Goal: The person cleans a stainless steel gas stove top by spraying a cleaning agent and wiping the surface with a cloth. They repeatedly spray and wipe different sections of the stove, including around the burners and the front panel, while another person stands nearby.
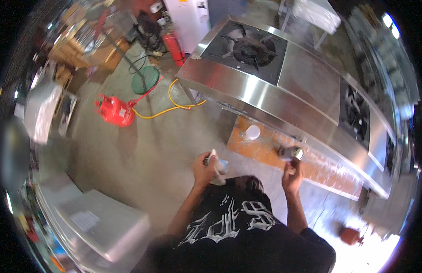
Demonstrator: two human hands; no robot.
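Note:
My left hand (203,169) is closed around a crumpled white cloth (218,172), with a bluish patch showing on it. My right hand (293,177) has its fingers bent around the near end of a small dark can (287,153), which is tilted with a pale end facing right. Motion blurs the can a little. Below it lies a worn orange-brown board (270,142) with white smears. A round white lid or tub (253,132) sits on the board, left of the can.
A stainless steel stove counter (247,88) with black burners (251,50) runs along the far right. On the floor stands a red gas cylinder (115,111) beside a yellow hose (158,113). A fire extinguisher (173,48) is behind. Wrapped metal units (101,218) stand at the near left.

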